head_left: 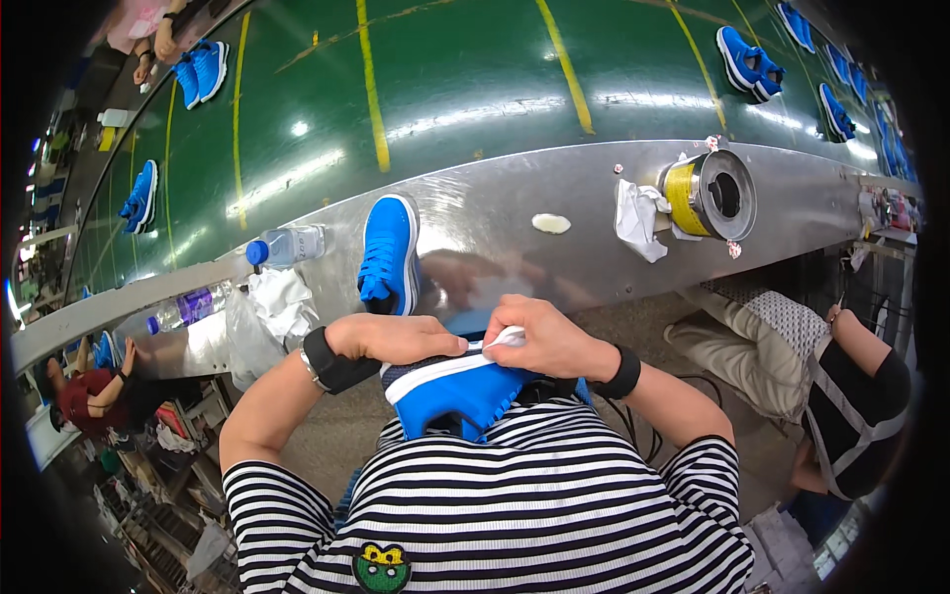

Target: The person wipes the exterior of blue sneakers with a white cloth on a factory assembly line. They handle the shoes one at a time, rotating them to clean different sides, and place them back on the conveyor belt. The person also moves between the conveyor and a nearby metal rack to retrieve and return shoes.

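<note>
Green conveyor belting (475,79) with yellow lines curves across the background, carrying blue shoes (747,61) well apart from each other, and a metal tabletop (495,213) runs along its near edge. Held against the person's striped shirt (515,495), just below the tabletop's edge, is a blue sneaker (450,388) with a white sole. The left hand (396,337) lies curled over its top, fingers closed on the sneaker; the right hand (544,337) grips it from the other side, fingers pinching a white piece (507,338) at the sole. On the tabletop just beyond the hands stands a second blue sneaker (388,252), beside a capped water bottle (285,246) and crumpled white cloth (279,302). Farther right sits a roll of yellow tape (685,194) in a metal can (727,193).
</note>
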`<state>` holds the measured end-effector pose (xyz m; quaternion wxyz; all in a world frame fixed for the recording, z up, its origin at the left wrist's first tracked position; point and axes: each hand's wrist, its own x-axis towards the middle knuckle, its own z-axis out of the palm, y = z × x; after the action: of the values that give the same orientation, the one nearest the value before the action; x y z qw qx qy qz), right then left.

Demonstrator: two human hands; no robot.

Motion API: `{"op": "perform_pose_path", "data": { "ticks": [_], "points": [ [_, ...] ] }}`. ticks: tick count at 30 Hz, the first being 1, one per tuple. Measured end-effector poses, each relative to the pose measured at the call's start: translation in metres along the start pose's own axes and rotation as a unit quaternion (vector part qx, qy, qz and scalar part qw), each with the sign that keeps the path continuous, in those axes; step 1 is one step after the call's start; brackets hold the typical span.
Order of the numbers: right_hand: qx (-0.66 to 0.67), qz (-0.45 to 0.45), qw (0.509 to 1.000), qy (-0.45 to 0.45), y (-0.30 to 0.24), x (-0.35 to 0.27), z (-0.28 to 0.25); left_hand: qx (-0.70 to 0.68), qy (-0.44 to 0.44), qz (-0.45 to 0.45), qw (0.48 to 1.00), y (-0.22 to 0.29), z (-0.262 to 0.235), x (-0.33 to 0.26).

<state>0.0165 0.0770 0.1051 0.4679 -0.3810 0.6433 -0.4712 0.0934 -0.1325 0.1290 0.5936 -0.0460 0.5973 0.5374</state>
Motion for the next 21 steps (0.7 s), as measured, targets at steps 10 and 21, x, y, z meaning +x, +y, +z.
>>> {"op": "perform_pose_path", "data": {
  "ticks": [10, 21],
  "points": [
    [-0.010, 0.010, 0.999, 0.041, 0.000, -0.009, -0.001, 0.026, -0.001, 0.041, 0.999, -0.009, -0.003, 0.006],
    [0.009, 0.053, 0.998, 0.021, 0.000, -0.010, -0.006, 0.040, -0.005, 0.030, 0.999, -0.003, -0.007, 0.002]
  ]
}}
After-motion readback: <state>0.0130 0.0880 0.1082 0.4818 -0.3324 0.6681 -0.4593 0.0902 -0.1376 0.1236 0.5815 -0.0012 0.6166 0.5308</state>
